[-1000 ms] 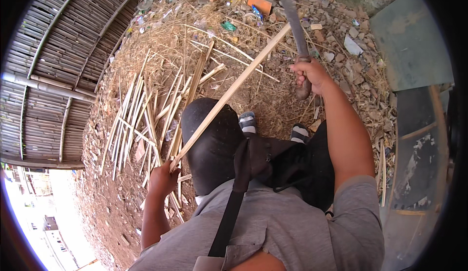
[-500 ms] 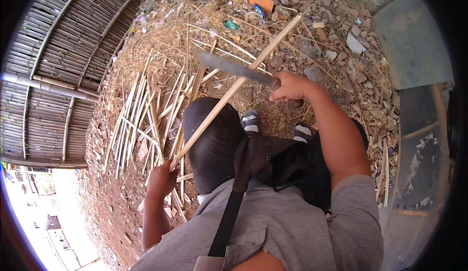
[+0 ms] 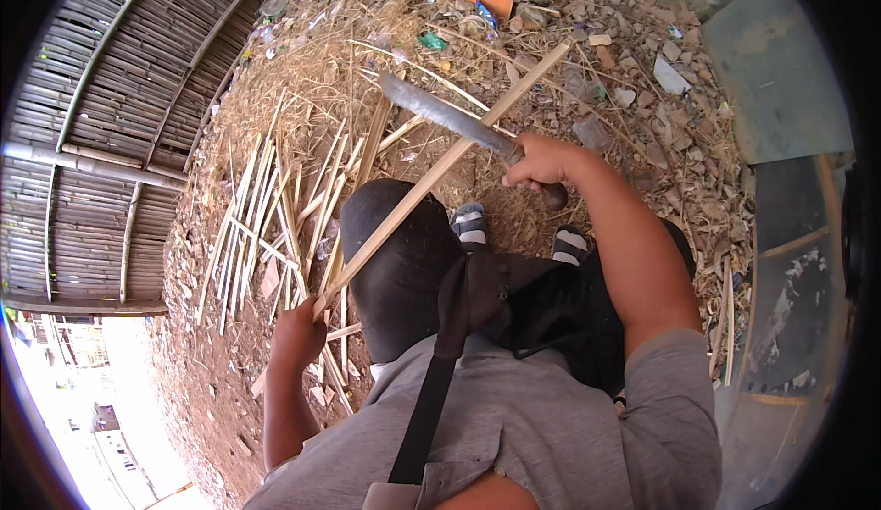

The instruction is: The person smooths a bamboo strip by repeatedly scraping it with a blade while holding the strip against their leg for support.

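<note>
My left hand (image 3: 299,334) is closed round the near end of a long, pale strip of split bamboo (image 3: 404,209). The strip slants away to the upper right, passing over my black-clad left knee. In my right hand (image 3: 543,163) is a machete (image 3: 445,117), gripped by its dark handle, whose rounded end sticks out below the fist. The broad grey blade points to the upper left and crosses over the strip. Whether the blade touches the strip, I cannot tell.
Left of my knee, several split bamboo strips (image 3: 246,226) lie in a loose pile. Rubble and litter (image 3: 633,97) cover the ground ahead. A bamboo slat wall (image 3: 101,97) stands at the left; grey panels (image 3: 780,79) stand at the right. My sandalled feet (image 3: 471,226) are below the machete.
The machete blade has turned slightly and now shows more of its flat side. My left hand has shifted a little toward me and to the left with the bamboo strip.
</note>
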`<state>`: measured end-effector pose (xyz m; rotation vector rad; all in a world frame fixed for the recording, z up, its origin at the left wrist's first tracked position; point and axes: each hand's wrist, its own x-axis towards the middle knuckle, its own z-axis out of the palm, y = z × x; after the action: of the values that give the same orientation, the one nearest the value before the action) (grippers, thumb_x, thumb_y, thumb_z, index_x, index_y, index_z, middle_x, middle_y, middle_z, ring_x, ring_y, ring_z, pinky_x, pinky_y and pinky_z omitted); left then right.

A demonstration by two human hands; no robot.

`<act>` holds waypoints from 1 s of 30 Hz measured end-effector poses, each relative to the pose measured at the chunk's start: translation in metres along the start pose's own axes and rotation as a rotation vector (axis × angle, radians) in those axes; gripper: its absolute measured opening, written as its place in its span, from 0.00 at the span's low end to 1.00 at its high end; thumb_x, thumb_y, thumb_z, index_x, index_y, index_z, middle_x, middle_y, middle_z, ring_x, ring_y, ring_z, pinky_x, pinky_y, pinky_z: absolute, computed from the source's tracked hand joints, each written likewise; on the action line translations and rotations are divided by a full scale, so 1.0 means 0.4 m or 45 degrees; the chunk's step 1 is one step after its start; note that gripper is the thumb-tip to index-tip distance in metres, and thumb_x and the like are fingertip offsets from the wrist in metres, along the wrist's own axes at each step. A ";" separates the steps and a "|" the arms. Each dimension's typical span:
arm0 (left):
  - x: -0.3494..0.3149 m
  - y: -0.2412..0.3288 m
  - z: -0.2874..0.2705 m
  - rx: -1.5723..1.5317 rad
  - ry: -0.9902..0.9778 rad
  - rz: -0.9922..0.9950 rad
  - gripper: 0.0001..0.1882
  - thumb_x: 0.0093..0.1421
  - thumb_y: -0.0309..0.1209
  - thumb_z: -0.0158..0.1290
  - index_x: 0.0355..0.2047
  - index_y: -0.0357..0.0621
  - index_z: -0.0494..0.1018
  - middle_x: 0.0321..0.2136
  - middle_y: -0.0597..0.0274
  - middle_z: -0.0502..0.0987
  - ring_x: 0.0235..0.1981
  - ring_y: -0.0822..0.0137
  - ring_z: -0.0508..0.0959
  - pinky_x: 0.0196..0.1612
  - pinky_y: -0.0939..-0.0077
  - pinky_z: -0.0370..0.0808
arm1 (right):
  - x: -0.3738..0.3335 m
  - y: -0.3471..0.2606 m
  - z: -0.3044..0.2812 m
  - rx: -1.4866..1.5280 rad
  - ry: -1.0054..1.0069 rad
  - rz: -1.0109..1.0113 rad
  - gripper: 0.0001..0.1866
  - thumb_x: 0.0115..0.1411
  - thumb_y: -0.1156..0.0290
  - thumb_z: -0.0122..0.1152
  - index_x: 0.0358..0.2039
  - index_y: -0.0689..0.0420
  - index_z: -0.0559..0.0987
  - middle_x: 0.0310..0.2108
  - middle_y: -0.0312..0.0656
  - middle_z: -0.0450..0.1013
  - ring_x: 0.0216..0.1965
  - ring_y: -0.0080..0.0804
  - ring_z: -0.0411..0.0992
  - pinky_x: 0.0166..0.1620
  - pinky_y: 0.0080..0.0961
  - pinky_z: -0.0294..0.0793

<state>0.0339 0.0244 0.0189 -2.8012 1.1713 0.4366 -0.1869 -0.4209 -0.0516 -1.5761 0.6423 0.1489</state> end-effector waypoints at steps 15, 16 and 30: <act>0.015 -0.001 0.027 -0.179 -0.089 -0.007 0.13 0.58 0.28 0.54 0.44 0.44 0.78 0.30 0.41 0.81 0.35 0.39 0.81 0.40 0.49 0.78 | -0.054 0.034 -0.137 0.426 0.467 -0.147 0.15 0.62 0.64 0.70 0.29 0.52 0.70 0.17 0.26 0.64 0.16 0.15 0.63 0.20 0.19 0.63; 0.015 -0.004 0.028 -0.177 -0.091 -0.007 0.13 0.58 0.28 0.54 0.44 0.44 0.78 0.30 0.41 0.81 0.35 0.39 0.81 0.40 0.49 0.78 | -0.042 0.039 -0.121 0.368 0.341 -0.123 0.15 0.61 0.65 0.71 0.29 0.52 0.71 0.17 0.26 0.64 0.16 0.15 0.63 0.20 0.19 0.63; 0.020 0.025 -0.007 -0.291 -0.275 -0.049 0.14 0.59 0.26 0.52 0.44 0.49 0.81 0.27 0.45 0.81 0.30 0.49 0.82 0.39 0.58 0.77 | -0.040 0.005 -0.093 0.110 0.286 -0.224 0.13 0.58 0.66 0.72 0.32 0.54 0.74 0.18 0.29 0.68 0.16 0.17 0.64 0.22 0.23 0.65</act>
<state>0.0328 0.0112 0.0197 -2.8626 1.0812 0.8971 -0.2117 -0.4513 -0.0410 -1.5700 0.6709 -0.1876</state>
